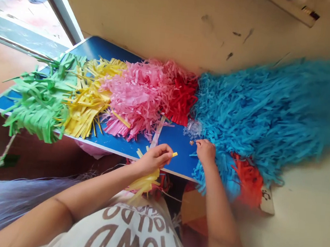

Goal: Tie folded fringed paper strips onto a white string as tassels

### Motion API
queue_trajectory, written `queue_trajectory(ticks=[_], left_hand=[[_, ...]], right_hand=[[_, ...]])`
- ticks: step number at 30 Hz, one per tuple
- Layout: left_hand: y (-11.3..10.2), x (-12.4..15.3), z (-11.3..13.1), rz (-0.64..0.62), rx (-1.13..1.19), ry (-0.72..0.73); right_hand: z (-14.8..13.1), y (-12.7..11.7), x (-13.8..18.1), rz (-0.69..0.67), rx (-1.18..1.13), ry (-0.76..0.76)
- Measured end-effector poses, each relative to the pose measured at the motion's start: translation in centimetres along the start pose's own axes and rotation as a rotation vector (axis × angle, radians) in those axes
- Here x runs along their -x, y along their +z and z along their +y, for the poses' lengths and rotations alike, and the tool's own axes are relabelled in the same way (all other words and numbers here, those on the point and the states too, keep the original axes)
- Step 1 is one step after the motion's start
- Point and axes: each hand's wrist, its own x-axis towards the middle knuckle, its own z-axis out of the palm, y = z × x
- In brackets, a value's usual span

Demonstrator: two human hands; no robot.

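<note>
My left hand [161, 156] is closed in a pinch over the front edge of the table, holding yellow fringed paper [146, 182]. One end of it pokes out past my fingertips, and the fringe hangs below my wrist. My right hand [205, 150] reaches over the table with its fingers pinched together. A tiny brownish bit [191, 143] shows at its fingertips; what it is I cannot make out. Just beyond lies a small crumpled clear plastic-like clump [193, 129]. Blue paper fringe [251, 113] lies beside and behind my right hand.
On the blue table [177, 140] lie heaps of green fringe [41, 106], yellow fringe [89, 103], pink fringe [145, 86] and red fringe [182, 100]. Orange-red fringe [247, 179] hangs at the right. A wall [176, 18] stands behind; pale purple strands [12, 201] lie lower left.
</note>
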Motion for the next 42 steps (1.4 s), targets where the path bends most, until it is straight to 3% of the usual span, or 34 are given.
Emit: queue_trajectory(ticks=[18, 24, 26, 28, 30, 32, 36, 42], left_hand=[[-0.4, 0.1, -0.8, 0.009, -0.065, 0.008], [-0.5, -0.1, -0.6, 0.032, -0.168, 0.061], [-0.8, 0.1, -0.3, 0.044, -0.245, 0.125], [-1.0, 0.2, 0.2, 0.052, -0.289, 0.184], [-1.3, 0.3, 0.6, 0.065, -0.351, 0.236], [-1.6, 0.4, 1.1, 0.07, -0.465, 0.291], [-1.9, 0.5, 1.8, 0.036, -0.665, 0.366], [-2.3, 0.5, 2.4, -0.022, -0.793, 0.452]], right_hand=[[1.0, 0.7, 0.1, 0.091, -0.145, -0.044], [-0.4, -1.2, 1.4, 0.194, -0.243, 0.006], [-2.4, -2.2, 3.3, 0.259, -0.42, 0.031], [-5.2, -2.8, 5.7, 0.289, -0.827, 0.087], [-8.0, -2.9, 8.0, 0.23, -1.184, 0.142], [-10.2, -2.6, 9.6, 0.201, -1.394, 0.189], [-11.9, -2.3, 10.5, 0.241, -1.492, 0.229], [-11.4, -2.7, 10.7, 0.236, -1.413, 0.223]])
